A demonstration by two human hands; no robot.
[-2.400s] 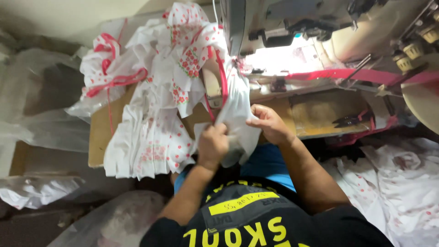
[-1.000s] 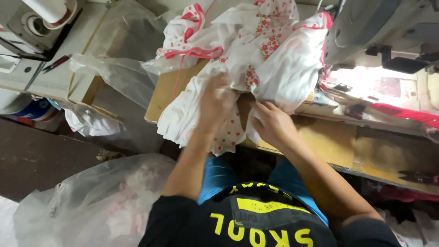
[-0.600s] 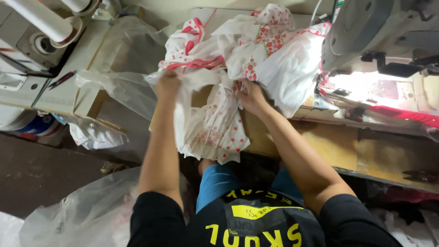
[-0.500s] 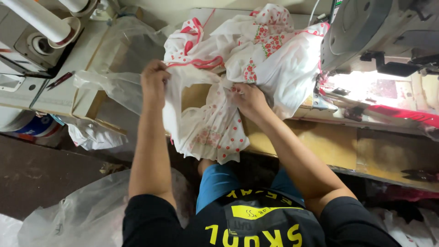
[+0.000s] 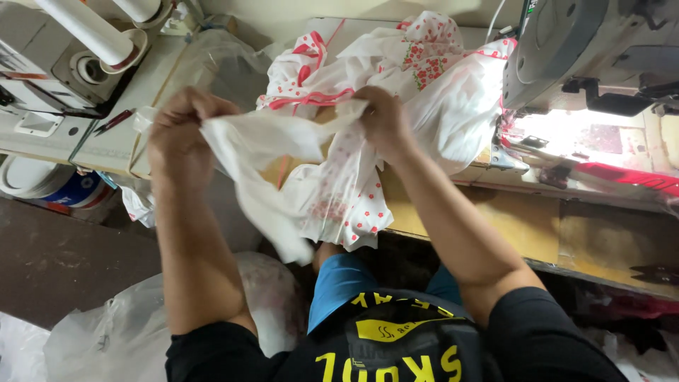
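— Tabletop (image 5: 523,226) first, since it's the biggest thing there: worn yellow-brown wood, running from the middle out to the right edge, with the grey sewing machine (image 5: 587,49) sitting on its far right and a bright lamp-lit patch under the machine's arm.

— And that heap on the table?

— A pile of white garments (image 5: 431,85), printed with small red flowers and edged in red trim, mounded just left of the machine and spilling over the front edge of the table. Down on the floor, lower left, there's a clear plastic bag (image 5: 120,332) stuffed with more cloth.

— What is the person holding?

— A white cloth piece (image 5: 283,163), stretched between both hands above the table's front edge, just in front of the pile. Its lower part hangs down toward the blue-trousered knee; the flowered print shows on the hanging part.

— The hands themselves?

— The left hand (image 5: 180,131) is clenched tight on the cloth's left corner, knuckles up, out past the table's left end. The right hand (image 5: 385,117) grips the cloth's other upper edge, fingers curled into the fabric, right against the pile.

— Anything smaller?

— At far left, a white thread cone (image 5: 92,35) on another machine's table, and a small red-handled tool (image 5: 113,122) lying beside it.
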